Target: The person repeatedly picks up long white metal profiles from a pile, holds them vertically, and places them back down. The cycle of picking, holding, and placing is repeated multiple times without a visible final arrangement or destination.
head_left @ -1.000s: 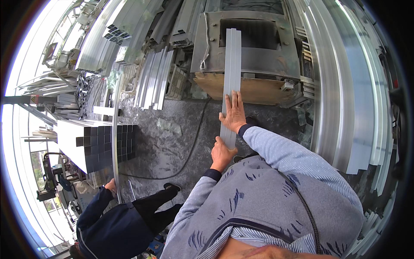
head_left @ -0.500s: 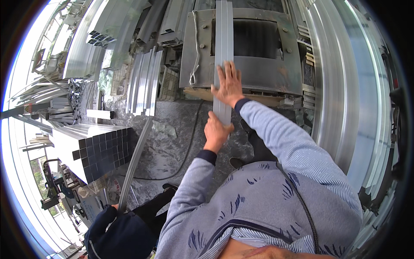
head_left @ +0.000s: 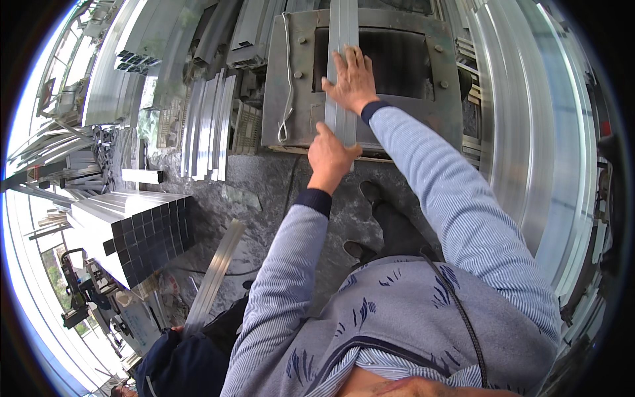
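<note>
A long aluminium profile [head_left: 343, 73] lies lengthwise across the middle of a grey metal machine table [head_left: 284, 79], its near end reaching the table's front edge. The right hand [head_left: 352, 79] lies flat on the profile, fingers spread open. The left hand [head_left: 331, 155] grips the profile's near end at the front edge, fingers curled round it. Bundled square tubes [head_left: 142, 228] lie stacked well to the left.

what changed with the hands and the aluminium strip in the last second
Both hands pushed the long aluminium profile further across the grey machine table. The right hand stayed flat on it; the left hand kept its near end. The square-tube stack stayed put.
</note>
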The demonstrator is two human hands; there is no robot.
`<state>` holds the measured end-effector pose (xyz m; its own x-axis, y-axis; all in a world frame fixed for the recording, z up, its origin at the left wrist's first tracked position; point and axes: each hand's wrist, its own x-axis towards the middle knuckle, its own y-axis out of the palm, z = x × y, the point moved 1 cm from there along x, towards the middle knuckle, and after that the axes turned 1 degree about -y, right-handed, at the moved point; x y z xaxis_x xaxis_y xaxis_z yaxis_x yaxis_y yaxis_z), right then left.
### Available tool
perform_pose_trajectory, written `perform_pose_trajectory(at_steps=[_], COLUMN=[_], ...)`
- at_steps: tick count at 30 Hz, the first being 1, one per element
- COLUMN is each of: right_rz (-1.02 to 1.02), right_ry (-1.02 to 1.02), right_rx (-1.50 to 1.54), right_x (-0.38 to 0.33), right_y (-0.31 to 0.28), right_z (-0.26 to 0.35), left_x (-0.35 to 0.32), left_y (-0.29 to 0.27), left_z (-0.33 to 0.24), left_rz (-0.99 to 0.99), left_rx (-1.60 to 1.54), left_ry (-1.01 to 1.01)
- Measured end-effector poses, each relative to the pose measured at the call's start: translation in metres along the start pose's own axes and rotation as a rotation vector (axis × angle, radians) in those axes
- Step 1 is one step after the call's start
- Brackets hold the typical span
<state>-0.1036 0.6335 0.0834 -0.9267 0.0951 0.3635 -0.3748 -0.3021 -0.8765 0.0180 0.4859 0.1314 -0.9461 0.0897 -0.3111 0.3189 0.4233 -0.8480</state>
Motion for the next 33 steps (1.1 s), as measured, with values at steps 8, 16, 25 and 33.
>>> perform_pose_trajectory(at_steps=[8, 16, 25, 33], right_rz=[0.131, 0.206, 0.2, 0.321], right_ry=[0.028, 0.025, 0.018, 0.115], right_rx=[0.079, 0.084, 0.097, 0.127], right_x=[-0.126, -0.24, -0.336, -0.402], right_y=[-0.031, -0.046, -0.058, -0.067], right_z=[0.055, 0.105, 0.157, 0.196], left_x=[-0.115, -0.22, -0.312, -0.377], left_y=[0.033, 0.061, 0.065, 0.067], left_z=[0.061, 0.126, 0.183, 0.235], left_rz=[0.062, 0.071, 0.087, 0.099], left_rx=[-0.02, 0.01, 0.006, 0.003], left_ry=[-0.07, -0.075, -0.09, -0.016])
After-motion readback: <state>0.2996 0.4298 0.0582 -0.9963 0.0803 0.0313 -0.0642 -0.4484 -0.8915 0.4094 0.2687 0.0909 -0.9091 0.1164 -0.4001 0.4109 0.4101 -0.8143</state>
